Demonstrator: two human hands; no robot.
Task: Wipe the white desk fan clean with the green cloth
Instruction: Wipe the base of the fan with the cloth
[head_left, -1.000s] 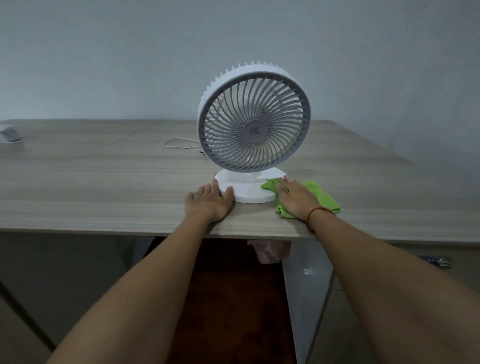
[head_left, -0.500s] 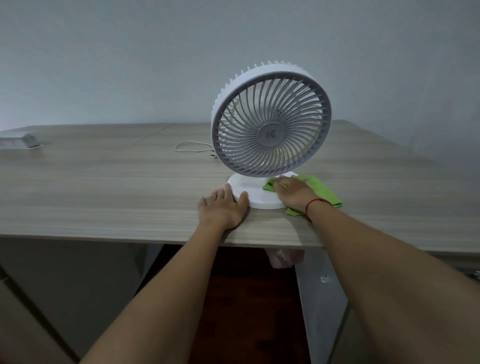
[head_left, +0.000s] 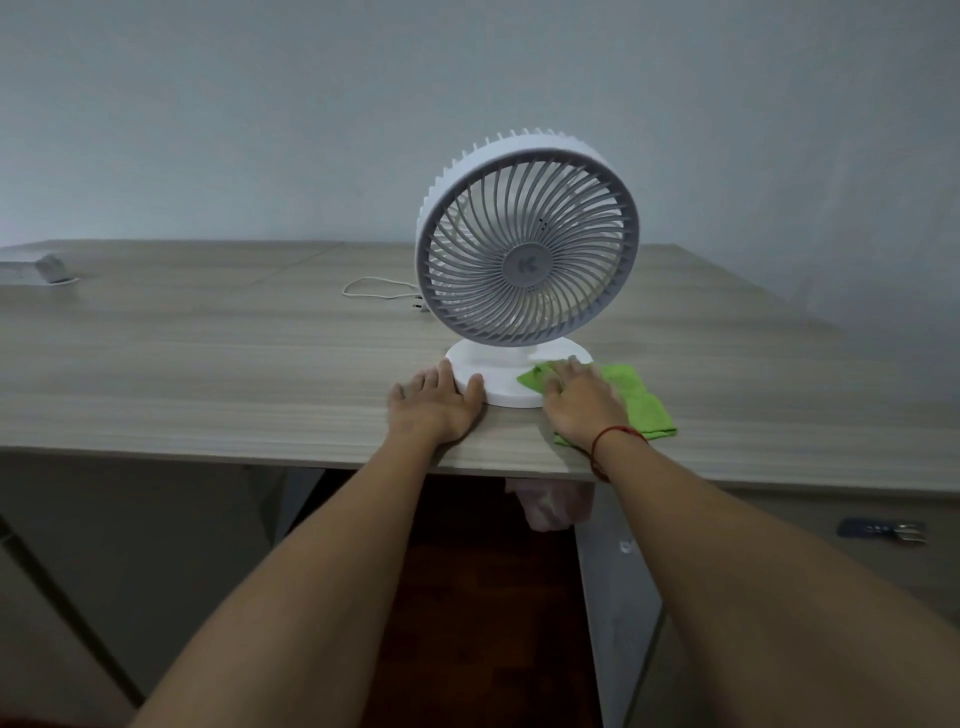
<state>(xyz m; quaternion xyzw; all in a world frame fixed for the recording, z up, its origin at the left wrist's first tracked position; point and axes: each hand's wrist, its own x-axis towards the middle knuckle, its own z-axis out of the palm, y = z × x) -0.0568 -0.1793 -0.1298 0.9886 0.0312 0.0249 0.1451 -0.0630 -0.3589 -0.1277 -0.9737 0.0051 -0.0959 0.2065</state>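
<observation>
The white desk fan (head_left: 527, 249) stands upright on the wooden table (head_left: 208, 353), its round grille facing me and its round base (head_left: 493, 371) near the front edge. My left hand (head_left: 434, 408) lies flat on the table with fingers and thumb against the base's left rim. My right hand (head_left: 582, 402) presses the green cloth (head_left: 641, 405) flat against the right side of the base. Part of the cloth lies on the base, and the rest spreads on the table to the right.
A thin white cable (head_left: 379, 291) loops on the table behind the fan's left side. A small grey object (head_left: 49, 270) lies at the far left. The table's front edge (head_left: 260, 460) runs just under my wrists, with dark floor below.
The view has shifted, so the fan sits further right in frame. My right hand has slid the cloth a little along the base's right side. My left hand stays against the base.
</observation>
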